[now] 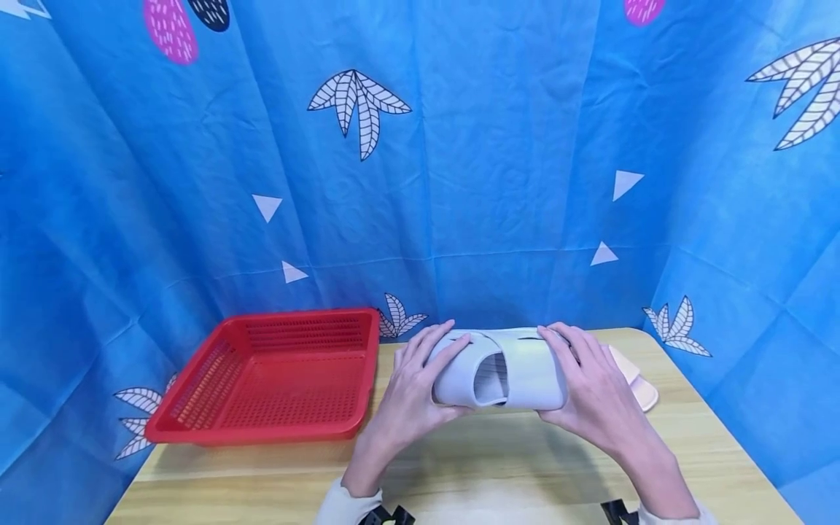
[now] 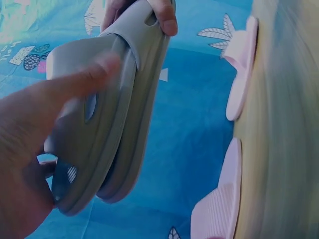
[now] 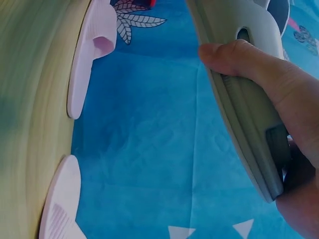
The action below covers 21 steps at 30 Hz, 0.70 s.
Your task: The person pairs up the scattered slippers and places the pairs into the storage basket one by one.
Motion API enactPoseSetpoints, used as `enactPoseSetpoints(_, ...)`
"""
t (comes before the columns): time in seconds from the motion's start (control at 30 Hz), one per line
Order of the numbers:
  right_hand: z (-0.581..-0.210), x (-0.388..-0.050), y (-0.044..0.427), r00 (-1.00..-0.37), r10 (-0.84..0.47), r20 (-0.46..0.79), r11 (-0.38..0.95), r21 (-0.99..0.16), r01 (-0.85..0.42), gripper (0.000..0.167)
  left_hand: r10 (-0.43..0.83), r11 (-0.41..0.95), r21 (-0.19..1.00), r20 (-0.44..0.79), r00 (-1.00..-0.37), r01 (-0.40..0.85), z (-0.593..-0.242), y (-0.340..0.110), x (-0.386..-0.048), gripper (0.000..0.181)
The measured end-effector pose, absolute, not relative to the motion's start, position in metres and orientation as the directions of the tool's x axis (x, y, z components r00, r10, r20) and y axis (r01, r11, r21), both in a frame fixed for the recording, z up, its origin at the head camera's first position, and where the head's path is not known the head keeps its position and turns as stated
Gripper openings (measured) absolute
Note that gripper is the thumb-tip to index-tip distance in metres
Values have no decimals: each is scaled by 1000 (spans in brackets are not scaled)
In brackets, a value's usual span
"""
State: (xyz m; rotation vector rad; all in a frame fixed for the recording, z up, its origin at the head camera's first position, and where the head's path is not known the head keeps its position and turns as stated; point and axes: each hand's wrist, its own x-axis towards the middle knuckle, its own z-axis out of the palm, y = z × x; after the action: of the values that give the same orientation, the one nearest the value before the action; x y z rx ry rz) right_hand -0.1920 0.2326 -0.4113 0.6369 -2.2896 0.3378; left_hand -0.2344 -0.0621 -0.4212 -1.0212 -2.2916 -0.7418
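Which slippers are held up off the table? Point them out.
The grey slippers, gripped by the left hand and right hand; the pink slippers rest on the table instead.

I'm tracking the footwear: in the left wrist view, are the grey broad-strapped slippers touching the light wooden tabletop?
No, the grey broad-strapped slippers are held clear of the light wooden tabletop, with blue patterned cloth showing between.

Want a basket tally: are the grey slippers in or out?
Out: left hand and right hand grip the grey slippers, right of the red basket.
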Motion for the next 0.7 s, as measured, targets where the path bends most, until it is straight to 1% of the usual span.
enactPoseSetpoints(0.13, -412, -193, 232, -622, -344, 703, 837, -72, -543, 117, 513, 564, 255, 637, -576, 785, -422, -70, -231, 97)
enactPoseSetpoints(0.27, -411, -191, 235, -628, -324, 708, 830, -106, -548, 118, 497, 577, 274, 630, -597, 770, -422, -81, -228, 91)
enactPoseSetpoints(0.4, -409, -190, 241, -620, -304, 723, 826, -125, -550, 117, 468, 596, 288, 634, -616, 749, -421, -96, -225, 79)
enactPoseSetpoints(0.57, -408, -191, 249, -616, -288, 734, 823, -139, -551, 118, 451, 624, 249, 659, -602, 740, -420, -113, -221, 66)
enactPoseSetpoints(0.7, -410, -191, 249, -616, -280, 736, 818, -152, -554, 117, 421, 663, 271, 636, -647, 698, -420, -130, -214, 58)
